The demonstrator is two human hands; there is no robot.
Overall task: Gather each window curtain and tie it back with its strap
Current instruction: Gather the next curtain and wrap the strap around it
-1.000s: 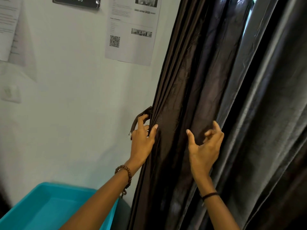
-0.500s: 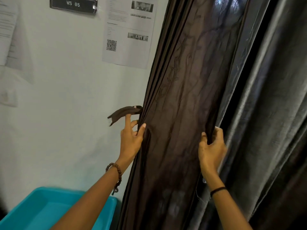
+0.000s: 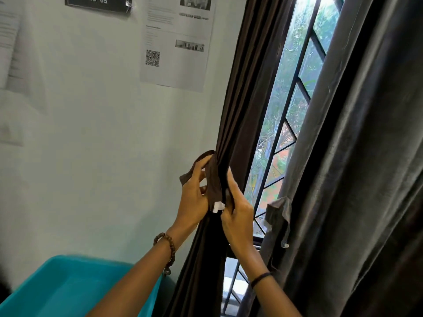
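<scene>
The brown left curtain [image 3: 249,92] is bunched into a narrow column against the wall. Its brown strap [image 3: 211,177], with a white tab at the end, loops around the front of the bunch. My left hand [image 3: 194,200] grips the strap on the wall side. My right hand [image 3: 238,213] holds the gathered curtain and the strap end by the white tab. The grey right curtain [image 3: 357,156] hangs loose, and its grey strap [image 3: 278,211] dangles from its left edge.
Between the curtains shows a window with a dark metal grille [image 3: 295,88]. A teal plastic bin [image 3: 68,287] stands at lower left below my left arm. Printed sheets [image 3: 178,42] and a black sign [image 3: 98,2] hang on the white wall.
My right hand has pulled the brown curtain left into a tight bunch, uncovering the window. My left hand has brought the strap around the front, and both hands now meet at it.
</scene>
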